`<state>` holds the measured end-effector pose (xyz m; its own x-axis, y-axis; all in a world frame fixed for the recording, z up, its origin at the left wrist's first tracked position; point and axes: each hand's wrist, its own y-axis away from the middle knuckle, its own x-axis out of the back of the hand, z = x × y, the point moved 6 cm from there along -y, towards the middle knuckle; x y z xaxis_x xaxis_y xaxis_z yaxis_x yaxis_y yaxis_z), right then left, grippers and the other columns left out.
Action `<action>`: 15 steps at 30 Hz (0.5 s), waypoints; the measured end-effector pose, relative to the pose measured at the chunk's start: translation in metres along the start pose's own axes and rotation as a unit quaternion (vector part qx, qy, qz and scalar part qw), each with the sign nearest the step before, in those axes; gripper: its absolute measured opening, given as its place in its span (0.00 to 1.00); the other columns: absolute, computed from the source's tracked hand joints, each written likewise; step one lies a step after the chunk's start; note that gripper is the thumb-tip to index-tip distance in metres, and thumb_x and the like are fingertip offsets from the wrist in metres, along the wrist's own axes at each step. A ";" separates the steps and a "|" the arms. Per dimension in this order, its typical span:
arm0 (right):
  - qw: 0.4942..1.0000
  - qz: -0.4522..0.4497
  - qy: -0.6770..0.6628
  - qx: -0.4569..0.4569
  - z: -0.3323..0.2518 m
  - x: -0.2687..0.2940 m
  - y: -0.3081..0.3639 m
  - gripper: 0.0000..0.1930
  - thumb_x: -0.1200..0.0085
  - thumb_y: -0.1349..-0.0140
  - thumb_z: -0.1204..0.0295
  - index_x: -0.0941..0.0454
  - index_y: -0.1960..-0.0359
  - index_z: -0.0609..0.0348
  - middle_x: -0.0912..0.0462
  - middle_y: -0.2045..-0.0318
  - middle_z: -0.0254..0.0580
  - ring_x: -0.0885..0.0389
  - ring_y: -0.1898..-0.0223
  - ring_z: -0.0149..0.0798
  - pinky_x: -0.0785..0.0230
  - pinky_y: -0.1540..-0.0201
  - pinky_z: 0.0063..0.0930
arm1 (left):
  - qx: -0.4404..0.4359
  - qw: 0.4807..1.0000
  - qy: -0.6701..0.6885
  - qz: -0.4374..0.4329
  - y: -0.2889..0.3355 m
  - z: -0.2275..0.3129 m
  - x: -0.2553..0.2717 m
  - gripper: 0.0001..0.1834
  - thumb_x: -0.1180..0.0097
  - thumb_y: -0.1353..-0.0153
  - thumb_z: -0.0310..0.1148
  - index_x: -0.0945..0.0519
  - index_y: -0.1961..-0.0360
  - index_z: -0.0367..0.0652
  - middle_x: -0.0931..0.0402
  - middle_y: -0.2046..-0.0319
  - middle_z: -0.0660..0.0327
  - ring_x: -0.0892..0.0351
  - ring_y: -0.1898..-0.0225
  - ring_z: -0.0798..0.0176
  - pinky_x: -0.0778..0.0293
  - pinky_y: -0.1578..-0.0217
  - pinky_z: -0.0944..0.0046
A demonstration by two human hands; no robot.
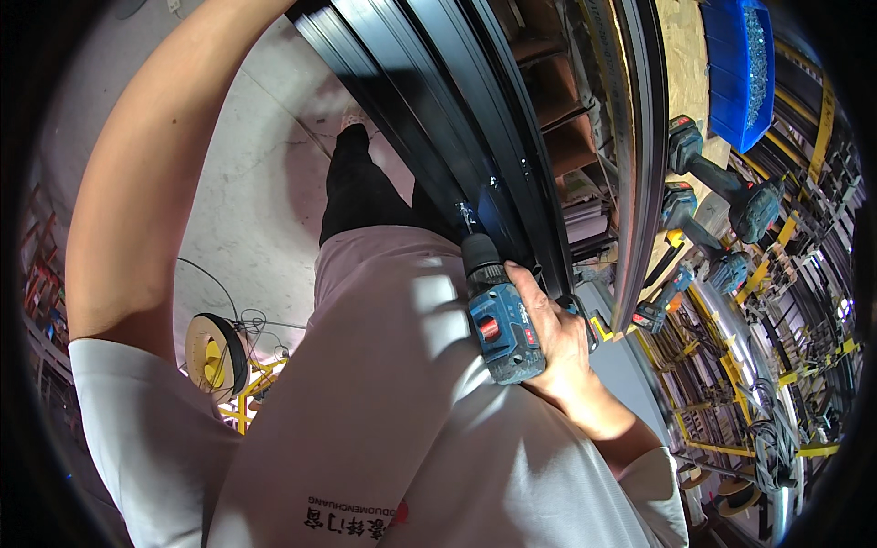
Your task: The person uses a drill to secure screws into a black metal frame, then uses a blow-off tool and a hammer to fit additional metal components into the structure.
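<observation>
My right hand (557, 342) is wrapped round the grip of a blue and black cordless drill (507, 329), held close against the front of my shirt. The drill's black chuck (480, 251) points away from me at a dark metal profile (402, 82). Bright metal shavings (467, 217) lie where the bit meets the profile, and smaller bits show farther along it. Several such long, grooved profiles run side by side from the top toward my waist. My left arm (137, 173) reaches up to the far end of the profiles. Its hand is cut off by the picture's upper edge.
On the right, a wooden bench (687, 68) carries a blue bin (724, 82) of small screws and several cordless tools, among them a drill (726, 183). Racks of long profiles (767, 365) stand beyond. A cable reel (219, 352) sits at left.
</observation>
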<state>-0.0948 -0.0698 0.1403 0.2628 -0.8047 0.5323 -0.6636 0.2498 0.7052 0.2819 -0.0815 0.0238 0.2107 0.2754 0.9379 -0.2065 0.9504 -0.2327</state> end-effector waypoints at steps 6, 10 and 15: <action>1.000 -0.006 0.022 0.018 -0.001 0.003 -0.003 0.45 0.28 0.49 0.69 0.35 0.27 0.53 0.12 0.62 0.57 0.10 0.65 0.55 0.16 0.62 0.44 | -0.001 1.000 0.009 0.011 0.001 0.000 0.000 0.19 0.49 0.37 0.40 0.19 0.74 0.34 0.21 0.70 0.49 0.22 0.56 0.45 0.29 0.41 0.49; 0.999 0.009 0.026 0.045 -0.001 0.003 -0.005 0.45 0.29 0.49 0.67 0.35 0.27 0.55 0.12 0.65 0.54 0.10 0.68 0.52 0.17 0.66 0.43 | 0.004 1.000 0.007 -0.002 0.001 0.000 0.000 0.19 0.49 0.37 0.40 0.18 0.73 0.34 0.21 0.70 0.49 0.21 0.56 0.45 0.29 0.41 0.49; 0.997 0.018 0.018 0.066 -0.004 0.005 -0.006 0.46 0.28 0.49 0.67 0.35 0.26 0.56 0.12 0.64 0.53 0.10 0.68 0.51 0.16 0.66 0.42 | 0.000 1.000 0.021 0.008 0.002 0.000 0.002 0.19 0.49 0.37 0.40 0.18 0.73 0.33 0.21 0.70 0.49 0.21 0.56 0.46 0.29 0.40 0.50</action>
<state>-0.0865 -0.0732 0.1403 0.2603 -0.7757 0.5749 -0.7596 0.2030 0.6179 0.2821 -0.0794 0.0251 0.2464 0.2970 0.9225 -0.2099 0.9456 -0.2484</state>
